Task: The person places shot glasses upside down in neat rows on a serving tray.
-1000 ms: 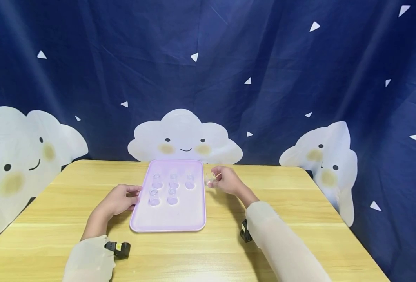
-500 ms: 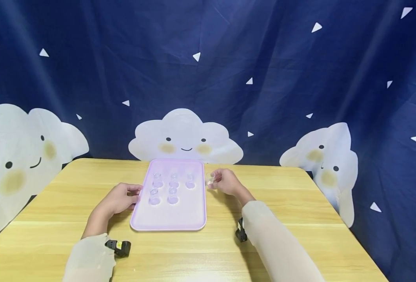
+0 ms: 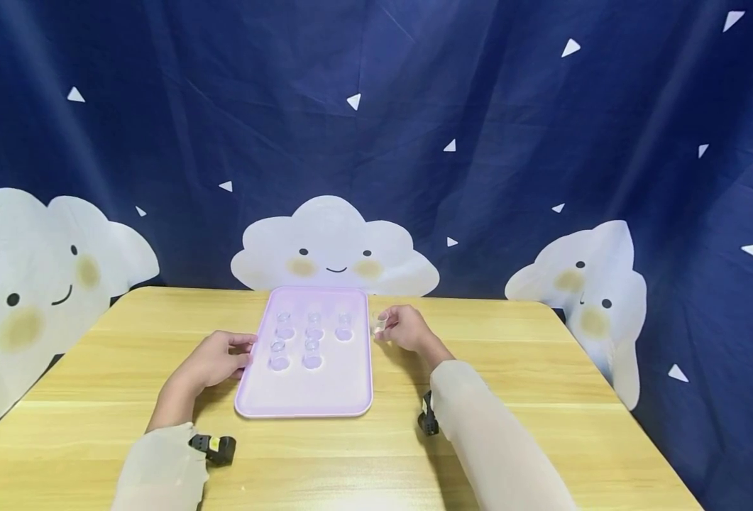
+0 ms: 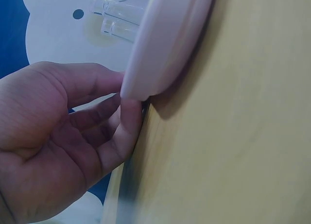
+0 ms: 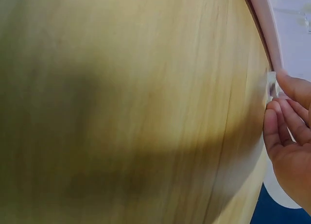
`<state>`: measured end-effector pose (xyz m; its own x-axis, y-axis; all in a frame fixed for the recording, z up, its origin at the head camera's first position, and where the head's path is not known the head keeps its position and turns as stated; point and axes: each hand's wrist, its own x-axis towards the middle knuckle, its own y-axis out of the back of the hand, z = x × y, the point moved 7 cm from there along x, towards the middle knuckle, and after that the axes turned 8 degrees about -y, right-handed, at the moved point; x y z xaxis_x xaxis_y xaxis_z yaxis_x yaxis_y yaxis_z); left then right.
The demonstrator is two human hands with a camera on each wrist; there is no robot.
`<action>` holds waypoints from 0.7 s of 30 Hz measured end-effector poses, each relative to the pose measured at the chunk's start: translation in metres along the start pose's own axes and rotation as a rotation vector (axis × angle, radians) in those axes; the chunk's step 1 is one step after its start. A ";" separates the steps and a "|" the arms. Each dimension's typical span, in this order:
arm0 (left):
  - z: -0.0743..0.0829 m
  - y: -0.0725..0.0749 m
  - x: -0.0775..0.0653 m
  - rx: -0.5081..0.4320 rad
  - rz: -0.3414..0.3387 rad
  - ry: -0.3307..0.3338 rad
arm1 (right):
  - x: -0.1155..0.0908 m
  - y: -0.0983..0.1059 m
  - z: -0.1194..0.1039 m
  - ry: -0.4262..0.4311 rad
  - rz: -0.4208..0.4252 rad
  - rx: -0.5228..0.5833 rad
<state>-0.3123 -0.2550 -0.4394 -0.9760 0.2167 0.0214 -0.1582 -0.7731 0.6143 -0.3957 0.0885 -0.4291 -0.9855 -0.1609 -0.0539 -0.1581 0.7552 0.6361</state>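
Note:
A pale purple tray (image 3: 304, 397) lies on the wooden table. My left hand (image 3: 210, 360) grips its left edge; in the left wrist view the thumb (image 4: 95, 80) is at the rim and the fingers reach under it. Several small clear glass bottles stand upright on the tray in two rows, among them a front left bottle (image 3: 279, 358) and a back right bottle (image 3: 344, 328). Just off the tray's right edge, my right hand (image 3: 408, 330) pinches another small clear bottle (image 5: 272, 85) between thumb and fingertips. Fingers partly hide that bottle.
The light wooden table (image 3: 510, 426) extends around the tray on both sides and in front. Behind it hangs a dark blue curtain (image 3: 376, 163) with white clouds and triangles. Black wrist cameras sit at both sleeves, one being the left camera (image 3: 221, 450).
My right forearm has swung slightly to the left, while the hand with the bottle stays beside the tray's right edge. The left hand, tray and standing bottles keep their places.

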 end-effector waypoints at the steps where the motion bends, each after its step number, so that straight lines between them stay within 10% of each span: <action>1: 0.000 0.000 0.000 -0.001 0.002 0.006 | 0.000 0.000 0.001 0.001 0.004 0.000; 21: -0.002 -0.001 0.001 -0.019 0.004 0.005 | 0.002 -0.002 0.005 0.003 0.020 0.033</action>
<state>-0.3138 -0.2553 -0.4414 -0.9774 0.2106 0.0205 -0.1566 -0.7850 0.5993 -0.3974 0.0900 -0.4337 -0.9882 -0.1479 -0.0391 -0.1407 0.7785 0.6117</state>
